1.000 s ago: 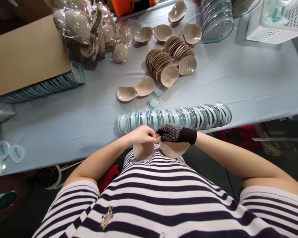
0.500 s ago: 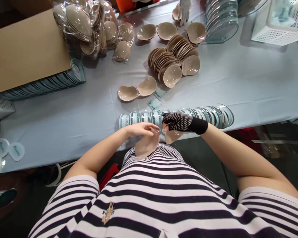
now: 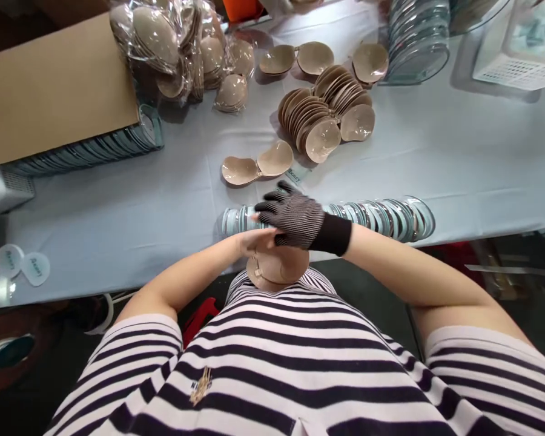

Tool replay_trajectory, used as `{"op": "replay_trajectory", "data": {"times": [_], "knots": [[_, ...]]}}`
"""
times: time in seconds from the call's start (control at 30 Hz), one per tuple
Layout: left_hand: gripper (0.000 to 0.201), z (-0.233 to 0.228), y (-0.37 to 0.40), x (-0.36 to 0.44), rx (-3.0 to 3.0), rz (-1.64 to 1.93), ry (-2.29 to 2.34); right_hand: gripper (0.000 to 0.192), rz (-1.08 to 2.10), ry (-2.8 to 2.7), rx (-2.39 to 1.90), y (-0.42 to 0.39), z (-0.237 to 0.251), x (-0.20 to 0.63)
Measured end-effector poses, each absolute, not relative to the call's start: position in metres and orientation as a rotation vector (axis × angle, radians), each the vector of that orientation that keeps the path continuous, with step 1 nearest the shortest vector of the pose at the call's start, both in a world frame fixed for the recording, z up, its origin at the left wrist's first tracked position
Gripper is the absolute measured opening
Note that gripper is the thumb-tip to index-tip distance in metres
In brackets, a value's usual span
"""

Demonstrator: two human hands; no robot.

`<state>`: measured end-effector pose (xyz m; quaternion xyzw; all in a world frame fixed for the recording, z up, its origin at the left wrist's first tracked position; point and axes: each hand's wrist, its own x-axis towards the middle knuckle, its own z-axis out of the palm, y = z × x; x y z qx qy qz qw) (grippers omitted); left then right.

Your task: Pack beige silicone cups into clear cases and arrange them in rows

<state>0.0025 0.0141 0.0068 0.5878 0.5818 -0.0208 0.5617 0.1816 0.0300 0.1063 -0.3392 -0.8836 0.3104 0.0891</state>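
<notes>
- I hold a folded beige bra cup pair (image 3: 276, 268) just off the near edge of the bench (image 3: 458, 157), against my striped shirt (image 3: 300, 363); there is open room between bench edge and body.
- My left hand (image 3: 254, 241) sits under and beside the cups, fingers curled on them.
- My gloved right hand (image 3: 295, 219) lies flat over them, fingers spread wide and reaching past my left hand; I cannot tell whether it grips.
- Half a second ago both hands pinched the clasp with the two cups hanging apart; now the cups are closed on each other and the glove has crossed to the left.
- Just beyond my hands a row of round clear cases (image 3: 376, 213) stands on edge along the near edge, blocking a straight reach forward.
- Further off lie an open cup pair (image 3: 257, 165), a fanned stack of cups (image 3: 320, 115), bagged cups (image 3: 177, 48) and a cardboard sheet (image 3: 54, 91) far left.
- Bare cloth lies to the right.
</notes>
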Motion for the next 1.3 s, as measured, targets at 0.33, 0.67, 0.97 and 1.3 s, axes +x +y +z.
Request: {"op": "replay_trajectory", "data": {"times": [0.33,0.67,0.97,1.3], "knots": [[0.054,0.008,0.022,0.007,0.339,-0.009,0.845,0.014,1.14,-2.4,-1.501,0.012,0.032,0.195],[0.073,0.006,0.014,-0.011,0.338,0.282,0.646,0.038,0.884,-1.894,-2.064,0.128,-0.017,0.257],[0.05,-0.02,0.035,-0.02,-0.091,0.59,0.714,0.062,0.414,-2.248,-2.41,0.179,-0.103,0.23],[0.043,-0.018,0.075,-0.032,-0.093,0.629,0.772,0.051,0.561,-2.296,-2.471,0.182,-0.099,0.232]]}}
